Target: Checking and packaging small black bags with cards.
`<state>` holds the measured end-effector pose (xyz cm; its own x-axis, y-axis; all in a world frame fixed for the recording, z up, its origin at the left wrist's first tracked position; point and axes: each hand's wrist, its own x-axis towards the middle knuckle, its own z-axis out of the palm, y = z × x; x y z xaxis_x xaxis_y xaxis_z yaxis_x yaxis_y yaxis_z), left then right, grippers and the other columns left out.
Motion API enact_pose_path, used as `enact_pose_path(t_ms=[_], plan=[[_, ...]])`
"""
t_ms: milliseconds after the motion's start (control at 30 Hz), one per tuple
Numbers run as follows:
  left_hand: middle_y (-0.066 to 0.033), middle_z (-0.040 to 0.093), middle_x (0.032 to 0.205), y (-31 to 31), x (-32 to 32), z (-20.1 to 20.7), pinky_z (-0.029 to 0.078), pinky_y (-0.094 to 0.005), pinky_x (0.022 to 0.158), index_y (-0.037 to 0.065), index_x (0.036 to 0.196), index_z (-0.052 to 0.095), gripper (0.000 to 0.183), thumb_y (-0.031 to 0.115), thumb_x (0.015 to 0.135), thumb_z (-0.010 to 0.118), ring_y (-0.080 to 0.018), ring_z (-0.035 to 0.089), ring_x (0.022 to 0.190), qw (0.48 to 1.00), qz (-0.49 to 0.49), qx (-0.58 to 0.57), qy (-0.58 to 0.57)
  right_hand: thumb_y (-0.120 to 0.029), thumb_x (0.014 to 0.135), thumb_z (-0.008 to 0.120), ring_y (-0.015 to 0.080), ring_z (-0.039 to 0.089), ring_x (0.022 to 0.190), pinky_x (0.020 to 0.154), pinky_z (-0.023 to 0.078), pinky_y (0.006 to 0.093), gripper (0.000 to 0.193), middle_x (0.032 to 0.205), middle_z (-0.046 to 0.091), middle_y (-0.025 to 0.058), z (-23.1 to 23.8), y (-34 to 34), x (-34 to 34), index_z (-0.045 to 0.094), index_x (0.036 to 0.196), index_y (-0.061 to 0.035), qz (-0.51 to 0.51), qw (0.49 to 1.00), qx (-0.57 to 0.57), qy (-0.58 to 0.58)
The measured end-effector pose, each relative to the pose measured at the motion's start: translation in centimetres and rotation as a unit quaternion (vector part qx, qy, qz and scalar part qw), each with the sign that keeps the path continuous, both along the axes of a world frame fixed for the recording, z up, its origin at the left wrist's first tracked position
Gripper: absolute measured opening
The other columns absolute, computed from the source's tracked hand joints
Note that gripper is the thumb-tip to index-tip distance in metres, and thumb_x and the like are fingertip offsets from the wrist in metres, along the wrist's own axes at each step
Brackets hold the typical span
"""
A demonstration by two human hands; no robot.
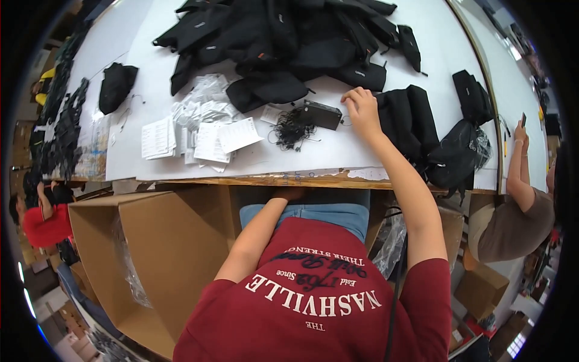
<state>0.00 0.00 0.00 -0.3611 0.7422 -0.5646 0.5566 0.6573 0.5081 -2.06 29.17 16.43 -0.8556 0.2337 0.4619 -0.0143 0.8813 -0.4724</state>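
My right hand (363, 111) is over the white table, its fingers loosely bent and slightly apart with nothing visible in them. Just left of it lies a small black box (323, 114), next to a tangle of thin black cords (292, 128). My left hand (291, 192) rests in my lap at the table's edge, its fingers mostly hidden. Black fabric pouches (241, 36) are heaped beyond my right hand, and more folded black pouches (410, 117) lie to its right. Left of the cords sit a pile of small white tags (205, 99) and printed white sheets (160, 139).
A single black pouch (117, 87) lies at the far left of the table. An open cardboard box (175, 235) stands below the table on my left. A person in a red top (47, 224) is at left; another in a brown top (515, 232) is at right.
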Motion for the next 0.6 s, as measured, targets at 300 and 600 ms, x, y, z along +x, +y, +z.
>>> enact_pose_path(t_ms=[300,600], plan=[[-0.0227,0.052,0.132,2.2,0.7,0.9,0.039,-0.0421,0.104,0.008,0.126,0.058,0.048,0.026,0.082,0.054,-0.0368,0.05,0.122,0.996,-0.053,-0.011,-0.068,-0.028,0.077,0.07,0.0279,0.059,0.103,0.09,0.046,0.0355,0.039,0.112,0.063,0.0117,2.1,-1.8,3.0,0.064,0.113,-0.0121,0.081,0.983,-0.084,-0.142],[-0.0231,0.063,0.115,1.4,1.2,1.0,0.047,-0.0435,0.093,0.004,0.109,0.068,0.04,0.03,0.082,0.056,-0.0372,0.06,0.107,0.994,-0.102,-0.024,0.014,-0.015,0.075,0.073,0.0217,0.07,0.063,0.059,0.054,0.0331,0.03,0.07,0.068,0.015,5.4,-2.6,2.8,0.069,0.1,0.0003,0.023,0.962,-0.245,-0.121]])
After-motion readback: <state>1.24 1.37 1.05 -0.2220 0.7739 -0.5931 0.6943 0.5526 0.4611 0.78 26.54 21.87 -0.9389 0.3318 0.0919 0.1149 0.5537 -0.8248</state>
